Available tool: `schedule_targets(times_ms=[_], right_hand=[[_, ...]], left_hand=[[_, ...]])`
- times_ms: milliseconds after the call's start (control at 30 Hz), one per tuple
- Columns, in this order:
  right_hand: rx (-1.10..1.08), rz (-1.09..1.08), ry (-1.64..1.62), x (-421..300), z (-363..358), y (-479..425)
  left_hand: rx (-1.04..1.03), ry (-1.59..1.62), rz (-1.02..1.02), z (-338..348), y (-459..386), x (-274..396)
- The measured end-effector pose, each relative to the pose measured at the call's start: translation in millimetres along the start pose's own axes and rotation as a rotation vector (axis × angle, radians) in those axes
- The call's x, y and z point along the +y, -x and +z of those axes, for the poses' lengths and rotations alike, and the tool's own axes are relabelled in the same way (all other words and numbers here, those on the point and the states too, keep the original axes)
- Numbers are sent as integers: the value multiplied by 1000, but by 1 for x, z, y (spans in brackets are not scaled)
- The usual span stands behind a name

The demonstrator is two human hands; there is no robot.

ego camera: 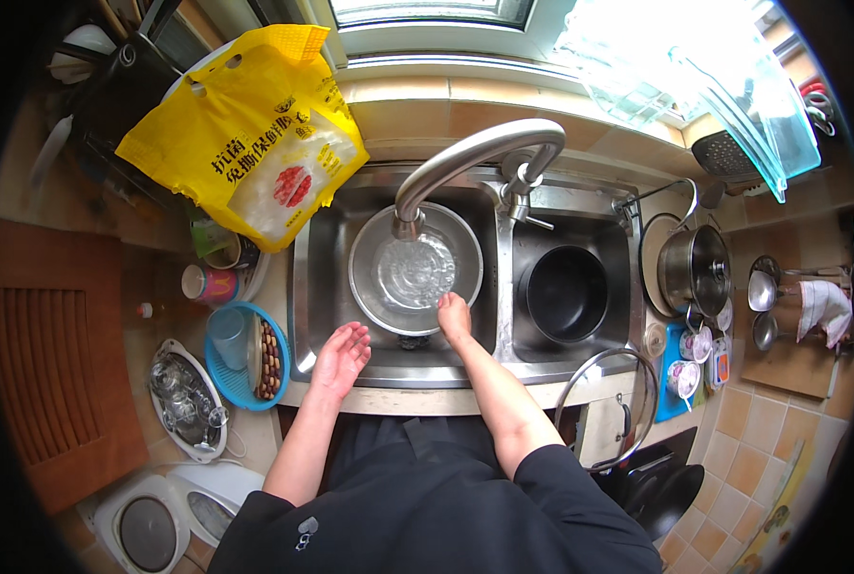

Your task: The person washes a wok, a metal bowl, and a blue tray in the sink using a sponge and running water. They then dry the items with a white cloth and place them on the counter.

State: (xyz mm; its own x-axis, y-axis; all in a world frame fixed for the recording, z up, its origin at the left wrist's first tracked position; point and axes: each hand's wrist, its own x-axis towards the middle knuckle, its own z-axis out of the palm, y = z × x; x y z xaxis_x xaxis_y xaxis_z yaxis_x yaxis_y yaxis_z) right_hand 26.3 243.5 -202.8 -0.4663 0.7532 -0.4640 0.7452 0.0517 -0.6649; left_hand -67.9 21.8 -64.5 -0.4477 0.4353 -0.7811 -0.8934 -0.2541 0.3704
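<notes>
A round metal basin (362,267) with rippling water in it stands in the left bowl of a stainless steel double sink (324,287). The spout of a brushed metal faucet (481,147) hangs over the basin. My right hand (456,317) grips the basin's rim at its near right side, thumb on top; the fingers underneath are mostly hidden. Palm up and holding nothing, my left hand (342,360) hovers over the sink's front edge, fingers slightly spread, apart from the basin. A black pot (567,294) sits in the right sink bowl.
A yellow plastic bag (255,136) bearing writing leans at the back left. Beside the sink is a blue basket (217,366) with a clear cup. A lidded steel pot (685,265) stands at the right. A glass lid (608,409) overlaps the counter's front edge.
</notes>
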Motion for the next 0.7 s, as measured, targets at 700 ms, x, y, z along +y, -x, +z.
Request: schedule_targets(times_ms=[700], right_hand=[[-452, 194, -1435, -73, -177, -21]], left_hand=[[-145, -390, 166, 75, 38, -29]])
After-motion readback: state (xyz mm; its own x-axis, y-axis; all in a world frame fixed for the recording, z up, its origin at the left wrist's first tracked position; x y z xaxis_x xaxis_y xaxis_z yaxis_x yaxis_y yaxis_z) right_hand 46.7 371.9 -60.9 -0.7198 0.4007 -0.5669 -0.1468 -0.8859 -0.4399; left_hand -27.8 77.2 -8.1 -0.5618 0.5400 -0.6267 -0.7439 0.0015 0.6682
